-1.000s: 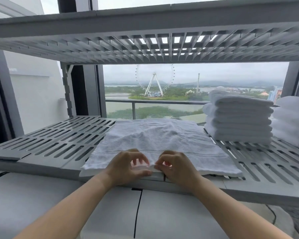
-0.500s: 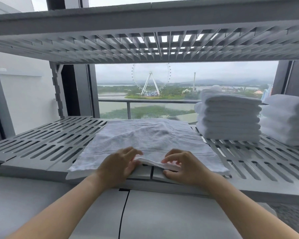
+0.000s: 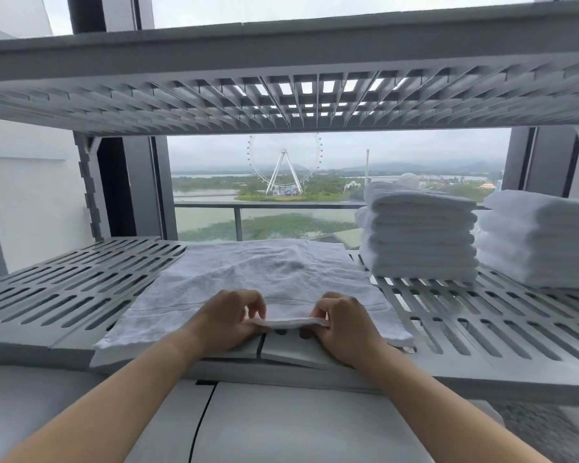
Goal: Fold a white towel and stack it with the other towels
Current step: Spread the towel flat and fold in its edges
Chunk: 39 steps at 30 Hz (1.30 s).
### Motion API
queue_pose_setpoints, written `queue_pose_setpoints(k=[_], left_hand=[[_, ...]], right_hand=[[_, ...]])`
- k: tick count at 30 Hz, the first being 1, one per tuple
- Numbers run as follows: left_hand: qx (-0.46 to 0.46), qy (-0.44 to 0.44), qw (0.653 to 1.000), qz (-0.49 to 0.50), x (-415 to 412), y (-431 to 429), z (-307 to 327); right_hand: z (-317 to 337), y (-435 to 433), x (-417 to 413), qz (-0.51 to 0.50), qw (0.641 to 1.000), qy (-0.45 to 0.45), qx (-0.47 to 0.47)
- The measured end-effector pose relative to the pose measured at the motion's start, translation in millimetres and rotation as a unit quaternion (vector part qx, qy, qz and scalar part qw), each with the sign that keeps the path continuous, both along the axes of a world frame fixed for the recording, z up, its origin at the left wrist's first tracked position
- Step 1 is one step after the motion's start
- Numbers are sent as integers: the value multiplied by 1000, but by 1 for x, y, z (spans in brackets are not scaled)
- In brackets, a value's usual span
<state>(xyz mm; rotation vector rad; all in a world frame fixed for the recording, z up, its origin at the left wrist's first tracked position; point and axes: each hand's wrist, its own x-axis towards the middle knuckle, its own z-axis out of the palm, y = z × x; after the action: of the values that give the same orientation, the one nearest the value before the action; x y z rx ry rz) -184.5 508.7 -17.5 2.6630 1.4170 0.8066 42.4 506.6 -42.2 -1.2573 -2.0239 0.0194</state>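
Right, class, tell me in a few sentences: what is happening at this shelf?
A person's left hand and right hand pinch the near edge of a white terry towel spread on a grey slotted plastic shelf, holding that edge slightly raised. It is not yet folded over. A stack of folded white towels and a second white stack stand on the shelf's right side.

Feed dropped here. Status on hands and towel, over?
Both pinching: left hand, right hand on near edge of towel. It lies spread flat on shelf. Nothing between it and folded stack, right.
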Motion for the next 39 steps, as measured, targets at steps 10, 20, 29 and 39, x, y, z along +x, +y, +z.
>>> queue_pose_setpoints(k=[10,20,29,39], left_hand=[[33,-46,997,45,49,-2,-7],[15,-5,999,47,62,-8,-6],[1,-24,999,31,63,-11,-7],[27,-19,999,-4,109,-4,-16]], right_hand=[[1,-4,20,90,996,2,-9],[2,-3,32,77,997,16,13],[-5,2,44,101,995,16,-8],[-6,-2,85,83,996,-2,-18]])
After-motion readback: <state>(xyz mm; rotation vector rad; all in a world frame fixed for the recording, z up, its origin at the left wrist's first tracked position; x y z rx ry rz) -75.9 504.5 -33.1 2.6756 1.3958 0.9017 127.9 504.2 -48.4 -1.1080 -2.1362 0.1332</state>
